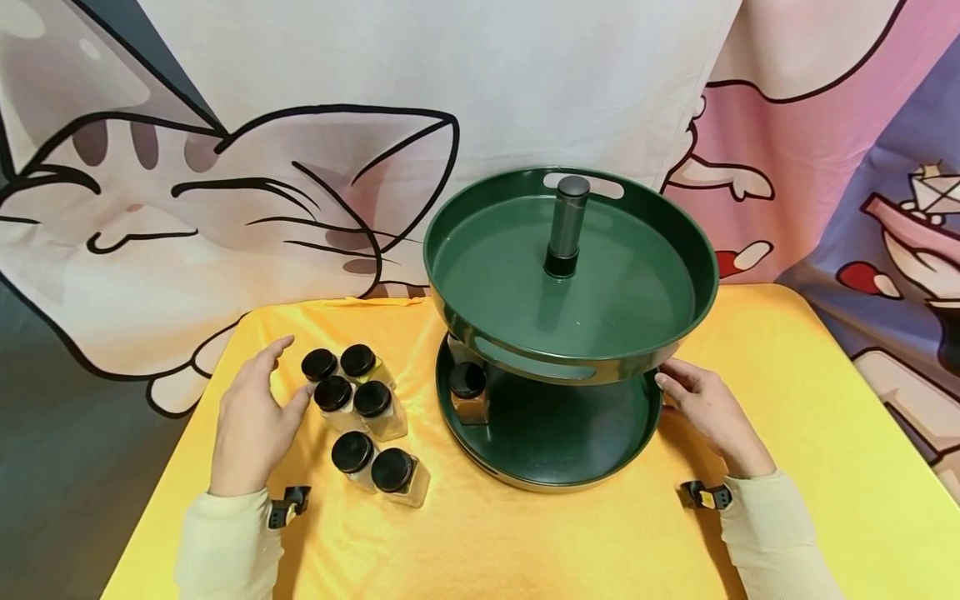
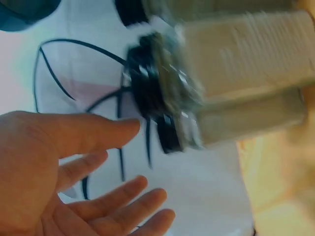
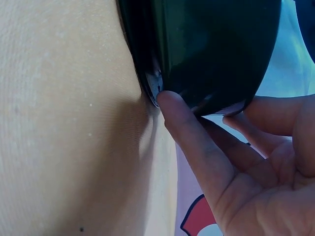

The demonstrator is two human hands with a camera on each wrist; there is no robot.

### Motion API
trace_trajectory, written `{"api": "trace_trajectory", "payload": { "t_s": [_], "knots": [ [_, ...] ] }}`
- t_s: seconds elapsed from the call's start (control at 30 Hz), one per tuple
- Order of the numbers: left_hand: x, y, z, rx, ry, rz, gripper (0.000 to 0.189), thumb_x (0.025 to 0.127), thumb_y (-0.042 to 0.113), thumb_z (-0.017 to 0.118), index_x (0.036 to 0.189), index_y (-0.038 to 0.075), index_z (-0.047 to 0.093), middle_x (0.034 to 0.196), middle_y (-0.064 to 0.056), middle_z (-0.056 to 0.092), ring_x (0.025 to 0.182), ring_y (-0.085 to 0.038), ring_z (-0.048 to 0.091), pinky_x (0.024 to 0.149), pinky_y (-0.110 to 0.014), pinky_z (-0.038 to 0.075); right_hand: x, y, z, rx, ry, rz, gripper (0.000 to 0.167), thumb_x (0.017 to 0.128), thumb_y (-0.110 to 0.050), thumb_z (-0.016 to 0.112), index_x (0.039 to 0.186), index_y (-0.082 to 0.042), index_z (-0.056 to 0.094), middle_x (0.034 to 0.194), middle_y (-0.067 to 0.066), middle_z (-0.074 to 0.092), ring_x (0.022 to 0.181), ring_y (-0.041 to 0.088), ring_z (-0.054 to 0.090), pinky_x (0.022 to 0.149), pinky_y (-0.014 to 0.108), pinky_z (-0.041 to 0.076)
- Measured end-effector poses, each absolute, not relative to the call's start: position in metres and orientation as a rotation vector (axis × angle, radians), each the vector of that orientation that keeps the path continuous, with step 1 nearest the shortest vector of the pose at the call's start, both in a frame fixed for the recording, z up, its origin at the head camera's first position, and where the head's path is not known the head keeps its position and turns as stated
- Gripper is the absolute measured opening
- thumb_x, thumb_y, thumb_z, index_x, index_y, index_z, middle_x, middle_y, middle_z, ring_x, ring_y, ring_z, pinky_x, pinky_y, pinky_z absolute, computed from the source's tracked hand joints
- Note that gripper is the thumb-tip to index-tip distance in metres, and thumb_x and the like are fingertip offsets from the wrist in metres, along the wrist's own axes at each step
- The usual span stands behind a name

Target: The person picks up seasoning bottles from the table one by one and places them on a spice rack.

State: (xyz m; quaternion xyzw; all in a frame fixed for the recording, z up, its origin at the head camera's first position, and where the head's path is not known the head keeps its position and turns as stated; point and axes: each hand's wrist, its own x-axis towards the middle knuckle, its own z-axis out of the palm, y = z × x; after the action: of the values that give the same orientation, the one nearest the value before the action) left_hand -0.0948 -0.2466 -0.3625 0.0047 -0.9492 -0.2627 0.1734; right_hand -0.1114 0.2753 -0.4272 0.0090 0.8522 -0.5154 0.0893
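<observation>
Several clear spice jars with black lids (image 1: 374,400) stand grouped on the table's left side. My left hand (image 1: 255,417) is beside them, fingers spread and thumb toward the nearest lid, holding nothing. In the left wrist view, the thumb of that hand (image 2: 83,172) points at a jar (image 2: 236,64) filled with pale powder. A green two-tier turntable (image 1: 525,450) stands right of the jars. On its lower tier sits a jar of brown spice (image 1: 469,404), with part of another behind it. My right hand (image 1: 708,408) pinches the lower tier's right rim, seen closely in the right wrist view (image 3: 211,88).
The upper tier (image 1: 495,275) overhangs the lower one, with a central post (image 1: 569,225) and cut-out handles. A yellow cloth (image 1: 570,550) covers the table. A cartoon-printed curtain (image 1: 517,83) hangs behind the table's back edge.
</observation>
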Motion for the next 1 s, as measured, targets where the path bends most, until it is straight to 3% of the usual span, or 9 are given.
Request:
{"api": "trace_trajectory", "payload": {
  "t_s": [0.2, 0.57, 1.0],
  "knots": [
    [-0.109, -0.266, -0.374, -0.029, -2.781, -0.818, 0.076, 0.086, 0.003, 0.078, 0.152, 0.004, 0.041, 0.138, -0.031, 0.052, 0.121, -0.051, 0.053, 0.091, -0.063, 0.046, -0.110, 0.276, -0.428, 0.033, 2.527, -1.535, 0.048, 0.109, -0.021, 0.045, 0.151, 0.002, 0.041, 0.145, 0.028, 0.049, 0.119, 0.039, 0.059, 0.083, 0.035, 0.058],
    [-0.128, -0.286, -0.395, -0.166, -2.932, -1.052, 0.077, 0.087, -0.003, 0.068, 0.155, 0.002, 0.032, 0.145, -0.029, 0.046, 0.129, -0.049, 0.048, 0.099, -0.058, 0.046, -0.110, 0.277, -0.430, 0.016, 2.514, -1.563, 0.048, 0.109, -0.020, 0.045, 0.151, 0.003, 0.041, 0.144, 0.028, 0.049, 0.118, 0.037, 0.061, 0.082, 0.034, 0.058],
    [-0.142, -0.293, -0.404, -0.300, -2.990, -1.097, 0.084, 0.084, -0.007, 0.075, 0.156, 0.007, 0.032, 0.138, -0.026, 0.051, 0.121, -0.046, 0.055, 0.098, -0.056, 0.048, -0.112, 0.277, -0.429, 0.006, 2.504, -1.584, 0.048, 0.109, -0.018, 0.045, 0.151, 0.005, 0.039, 0.145, 0.029, 0.048, 0.116, 0.034, 0.062, 0.082, 0.033, 0.058]
  ]
}}
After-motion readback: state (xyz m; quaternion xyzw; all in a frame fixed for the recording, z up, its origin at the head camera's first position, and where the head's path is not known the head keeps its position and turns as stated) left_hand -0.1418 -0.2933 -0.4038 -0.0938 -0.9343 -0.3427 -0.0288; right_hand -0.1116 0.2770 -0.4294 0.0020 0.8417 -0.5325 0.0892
